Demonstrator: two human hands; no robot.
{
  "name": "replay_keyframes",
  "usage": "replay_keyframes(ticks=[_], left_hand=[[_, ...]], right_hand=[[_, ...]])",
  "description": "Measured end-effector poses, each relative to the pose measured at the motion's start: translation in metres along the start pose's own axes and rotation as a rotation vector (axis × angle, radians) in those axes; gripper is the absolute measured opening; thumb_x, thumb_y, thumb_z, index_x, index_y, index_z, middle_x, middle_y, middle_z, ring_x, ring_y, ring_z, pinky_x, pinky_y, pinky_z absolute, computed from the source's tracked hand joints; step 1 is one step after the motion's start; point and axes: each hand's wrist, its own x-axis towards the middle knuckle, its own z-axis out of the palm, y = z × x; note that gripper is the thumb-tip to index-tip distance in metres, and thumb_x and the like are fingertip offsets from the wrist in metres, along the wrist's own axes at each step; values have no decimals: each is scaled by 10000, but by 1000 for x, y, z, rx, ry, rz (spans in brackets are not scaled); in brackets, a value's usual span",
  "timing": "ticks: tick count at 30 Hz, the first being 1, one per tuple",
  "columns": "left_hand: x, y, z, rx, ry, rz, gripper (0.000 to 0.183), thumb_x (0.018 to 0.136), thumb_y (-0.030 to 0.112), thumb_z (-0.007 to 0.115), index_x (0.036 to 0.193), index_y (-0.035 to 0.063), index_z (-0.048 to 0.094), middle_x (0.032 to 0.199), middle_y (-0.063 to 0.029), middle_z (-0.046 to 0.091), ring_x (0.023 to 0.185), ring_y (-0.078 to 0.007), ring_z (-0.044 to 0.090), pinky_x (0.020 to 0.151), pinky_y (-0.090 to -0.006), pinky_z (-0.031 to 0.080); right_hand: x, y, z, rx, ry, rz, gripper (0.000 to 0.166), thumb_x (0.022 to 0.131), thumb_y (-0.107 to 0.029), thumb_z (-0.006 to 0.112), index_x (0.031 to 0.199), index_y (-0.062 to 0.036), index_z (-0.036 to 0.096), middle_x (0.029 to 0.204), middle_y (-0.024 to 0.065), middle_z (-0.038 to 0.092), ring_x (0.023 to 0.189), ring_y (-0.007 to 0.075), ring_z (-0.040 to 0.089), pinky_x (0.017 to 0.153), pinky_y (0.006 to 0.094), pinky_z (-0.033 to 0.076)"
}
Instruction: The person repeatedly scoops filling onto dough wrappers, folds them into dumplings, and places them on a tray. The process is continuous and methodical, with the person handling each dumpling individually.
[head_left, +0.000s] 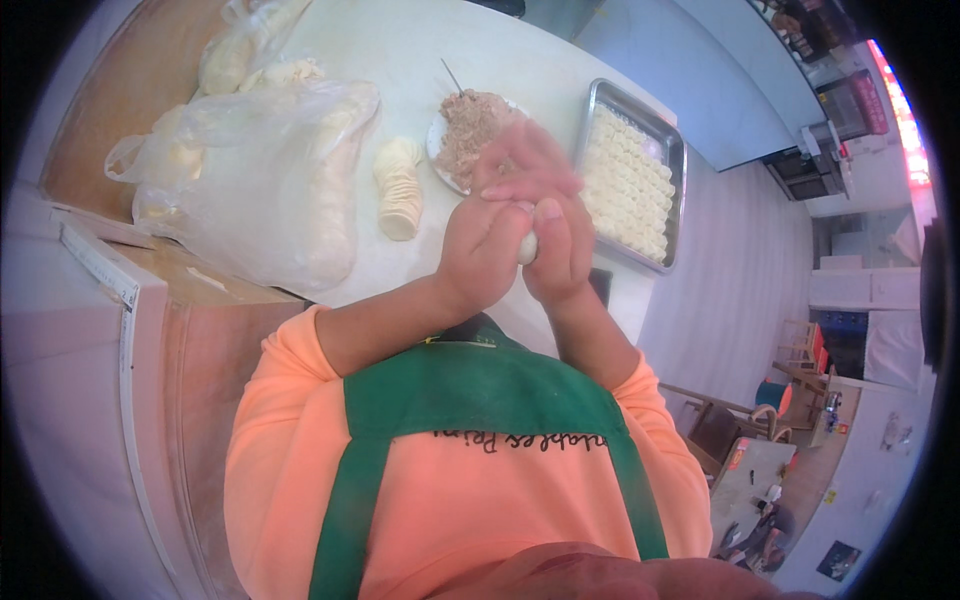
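Both hands are pressed together above the table, fingers interlaced or overlapping toward the plate. My left hand (480, 240) and my right hand (561, 251) squeeze a small dumpling (528, 249) between the thumbs and forefingers. Only its pale, rounded lower side shows; the rest is hidden by the hands. Just beyond the fingers lies a white plate (433, 142) heaped with minced filling (472, 120), a thin utensil handle (451, 75) sticking out of it. Left of my hands, a stack of round dough wrappers (399, 199) lies toppled on its side. A metal tray (681, 187) to the right holds rows of dumplings (626, 187).
A large clear plastic bag of dough (262, 180) covers the left of the white table (375, 37). Another bag (232, 60) lies behind it. A dark flat object (601, 285) is partly hidden by my right wrist. Farther right are chairs (810, 349) and a seated person (772, 536).
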Motion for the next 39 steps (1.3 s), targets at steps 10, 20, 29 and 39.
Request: replay_keyframes(ticks=[10,20,29,39], left_hand=[[15,-40,-18,382,-54,374,603,934,499,223,1039,52,614,1216,-201,521,1275,-342,297,1079,-501,80],[5,-45,-22,988,-5,227,204,851,297,574,864,130,690,1187,-52,566,1283,-337,289,1069,-515,154],[6,-45,-20,114,189,-304,168,889,177,550,878,49,658,1003,-54,631,1069,-198,487,944,-323,349],[-9,-25,-10,69,138,-338,346,943,286,465,776,8,588,620,-32,582,549,-96,524,517,-259,404]], right_hand=[[-31,11,-7,702,-48,622,402,961,-389,397,1173,-52,449,1101,105,553,1082,212,508,924,376,392],[-49,41,-9,1316,530,888,335,989,-318,324,1047,-50,516,952,88,564,948,227,515,856,347,393],[-40,22,-13,500,211,850,315,983,-258,389,1082,-13,560,947,64,589,884,142,538,773,254,413],[-34,2,-17,-214,0,335,220,942,-180,465,948,9,578,813,118,558,735,247,528,690,330,423]])
